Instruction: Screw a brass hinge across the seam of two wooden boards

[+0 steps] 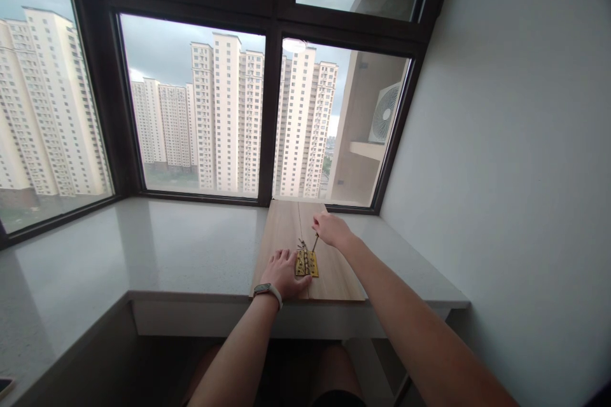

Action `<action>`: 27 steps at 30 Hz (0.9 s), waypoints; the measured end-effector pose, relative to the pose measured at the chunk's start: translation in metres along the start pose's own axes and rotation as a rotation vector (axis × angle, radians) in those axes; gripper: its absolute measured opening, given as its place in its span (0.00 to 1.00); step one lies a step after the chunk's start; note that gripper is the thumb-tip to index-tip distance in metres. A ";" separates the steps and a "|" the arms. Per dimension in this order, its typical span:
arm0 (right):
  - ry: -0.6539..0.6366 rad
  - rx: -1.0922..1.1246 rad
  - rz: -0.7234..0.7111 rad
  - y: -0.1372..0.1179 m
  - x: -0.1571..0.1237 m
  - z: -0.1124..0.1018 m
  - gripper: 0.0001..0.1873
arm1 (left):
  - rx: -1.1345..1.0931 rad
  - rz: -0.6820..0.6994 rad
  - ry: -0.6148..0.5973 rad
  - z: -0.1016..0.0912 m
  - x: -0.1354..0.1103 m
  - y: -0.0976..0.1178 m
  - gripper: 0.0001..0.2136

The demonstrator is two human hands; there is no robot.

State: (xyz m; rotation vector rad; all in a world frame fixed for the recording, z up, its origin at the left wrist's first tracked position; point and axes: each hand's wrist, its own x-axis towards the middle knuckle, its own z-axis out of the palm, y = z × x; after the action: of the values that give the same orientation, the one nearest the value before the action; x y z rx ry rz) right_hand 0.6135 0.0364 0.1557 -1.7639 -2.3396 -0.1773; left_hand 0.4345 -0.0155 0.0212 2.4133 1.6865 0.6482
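A yellow, brass-coloured hinge (313,263) lies across the seam between two pale wooden boards (334,280). My left hand (282,272), a watch on its wrist, rests on the left board with fingers spread. Its fingertips touch the hinge's left side and the thumb lies along the near edge. My right hand (329,227) is closed around the top of a screwdriver (315,243). The thin shaft slants down to the far right part of the hinge; whether a screw sits under the tip is too small to tell. Several small screws (302,244) lie just beyond the hinge.
The boards rest on a pale stone sill (200,248) whose front edge overhangs my legs. Dark-framed windows (270,108) stand behind it, with tall buildings outside. A white wall (501,140) closes off the right side. A dark object (6,386) shows at the lower left.
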 end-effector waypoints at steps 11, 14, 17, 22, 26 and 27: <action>-0.028 0.128 -0.006 0.004 -0.001 0.002 0.04 | 0.013 -0.013 -0.024 -0.003 0.000 0.001 0.40; -0.017 0.149 -0.020 0.005 0.000 0.003 0.04 | 0.010 -0.001 -0.005 0.000 0.000 -0.001 0.39; 0.004 0.103 -0.015 0.005 -0.001 0.003 0.04 | 0.005 -0.002 0.005 0.002 0.001 -0.001 0.39; 0.019 0.013 0.022 0.005 -0.001 0.002 0.07 | -0.006 0.002 0.006 0.002 0.001 -0.001 0.39; 0.022 -0.033 0.042 0.007 -0.002 0.004 0.11 | -0.003 0.001 0.012 0.002 0.001 -0.002 0.39; 0.019 -0.031 0.045 0.008 -0.002 0.004 0.11 | -0.003 0.000 0.011 0.002 0.001 -0.002 0.39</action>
State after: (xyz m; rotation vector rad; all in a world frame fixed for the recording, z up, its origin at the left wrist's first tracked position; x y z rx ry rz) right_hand 0.6211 0.0380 0.1507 -1.8189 -2.2945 -0.2234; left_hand 0.4339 -0.0135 0.0189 2.4121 1.6888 0.6642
